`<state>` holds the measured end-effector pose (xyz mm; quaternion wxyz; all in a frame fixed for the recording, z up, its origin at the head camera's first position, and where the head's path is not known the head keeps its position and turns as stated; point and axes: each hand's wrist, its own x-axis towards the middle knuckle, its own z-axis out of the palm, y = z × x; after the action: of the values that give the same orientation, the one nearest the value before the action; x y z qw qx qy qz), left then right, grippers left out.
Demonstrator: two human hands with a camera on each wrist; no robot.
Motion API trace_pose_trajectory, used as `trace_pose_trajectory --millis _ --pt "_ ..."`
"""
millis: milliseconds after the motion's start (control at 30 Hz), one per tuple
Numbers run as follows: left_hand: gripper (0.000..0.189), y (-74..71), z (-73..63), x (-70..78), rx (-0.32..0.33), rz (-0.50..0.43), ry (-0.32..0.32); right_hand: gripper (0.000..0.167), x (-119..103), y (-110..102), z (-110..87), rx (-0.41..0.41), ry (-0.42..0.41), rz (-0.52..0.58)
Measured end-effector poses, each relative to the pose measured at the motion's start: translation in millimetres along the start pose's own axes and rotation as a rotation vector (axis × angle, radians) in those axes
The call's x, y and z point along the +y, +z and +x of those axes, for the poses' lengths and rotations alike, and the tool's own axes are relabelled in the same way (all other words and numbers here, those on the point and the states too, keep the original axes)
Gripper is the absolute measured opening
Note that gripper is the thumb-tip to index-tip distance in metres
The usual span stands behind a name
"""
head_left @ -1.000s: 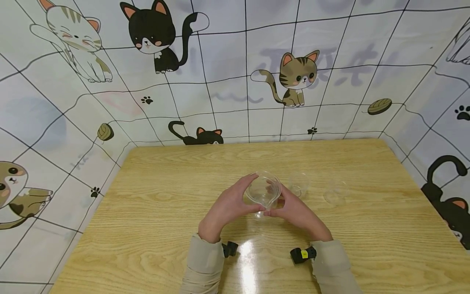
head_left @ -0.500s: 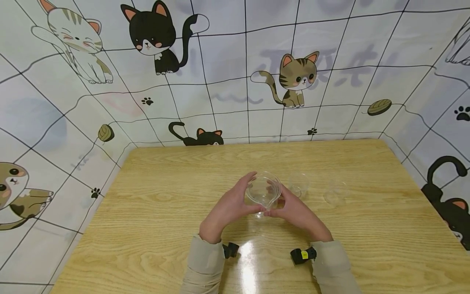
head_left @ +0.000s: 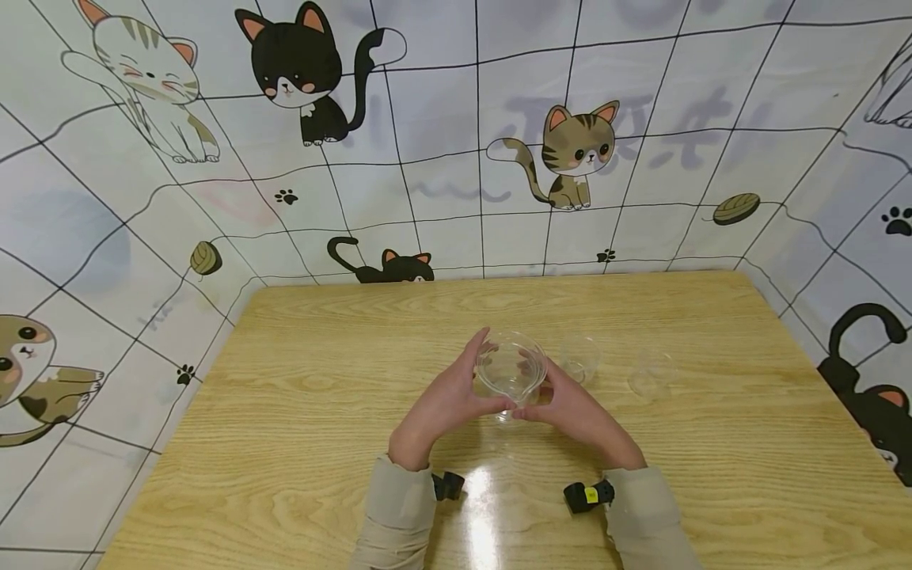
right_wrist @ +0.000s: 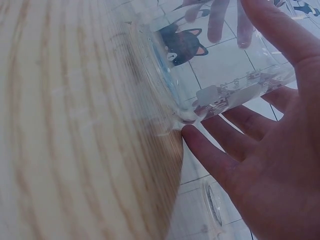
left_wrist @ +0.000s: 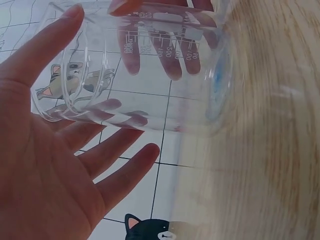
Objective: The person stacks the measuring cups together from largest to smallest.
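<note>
Near the middle of the table stands a clear glass beaker (head_left: 510,372) with a pouring spout toward the person and white graduation marks. My left hand (head_left: 445,396) holds it from the left, thumb at the rim by the spout, fingers spread along the far side. From the right, my right hand (head_left: 573,400) holds the same beaker, its fingers showing through the glass in the left wrist view. A second ring shows inside the mouth of the beaker (left_wrist: 165,95). Its base is close to the tabletop, with the right little finger (right_wrist: 200,142) near the bottom edge.
Right of the hands, a clear glass vessel (head_left: 579,360) stands close to the right fingers. Another clear glass vessel (head_left: 651,376) stands farther right. The wooden table (head_left: 321,380) meets cat-patterned wall sheets (head_left: 456,182) at the back and sides.
The left index finger has lifted and shifted slightly back and left from the rim. The beaker and my right hand stay where they were.
</note>
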<state>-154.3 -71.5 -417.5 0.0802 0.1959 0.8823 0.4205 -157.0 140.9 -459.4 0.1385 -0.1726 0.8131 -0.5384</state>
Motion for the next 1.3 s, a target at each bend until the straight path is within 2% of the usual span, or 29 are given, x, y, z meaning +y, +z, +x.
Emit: trace_pose_trajectory --millis 300,500,833,933,1167,1300 --pt "0.107 4.5 2.2 -7.4 -0.030 -0.186 0.007 0.090 1.4 0.0 0.6 0.005 0.007 0.007" --pt "0.100 7.7 3.5 -12.8 -0.052 -0.263 0.034 0.089 2.8 0.6 1.0 0.009 0.002 0.008" --pt "0.090 0.5 -1.3 -0.9 -0.093 -0.375 0.095 0.089 2.6 0.8 1.1 0.007 0.004 -0.001" --pt "0.089 3.0 0.3 -6.4 -0.095 -0.405 0.113 0.089 2.6 1.2 1.3 0.008 0.006 -0.003" --pt "0.088 17.0 8.9 -32.3 -0.081 -0.428 0.136 0.089 1.0 1.9 1.6 0.014 0.010 -0.016" --pt "0.088 17.0 9.2 -32.1 -0.089 -0.453 0.154 0.089 1.4 1.7 1.4 0.016 0.009 -0.022"
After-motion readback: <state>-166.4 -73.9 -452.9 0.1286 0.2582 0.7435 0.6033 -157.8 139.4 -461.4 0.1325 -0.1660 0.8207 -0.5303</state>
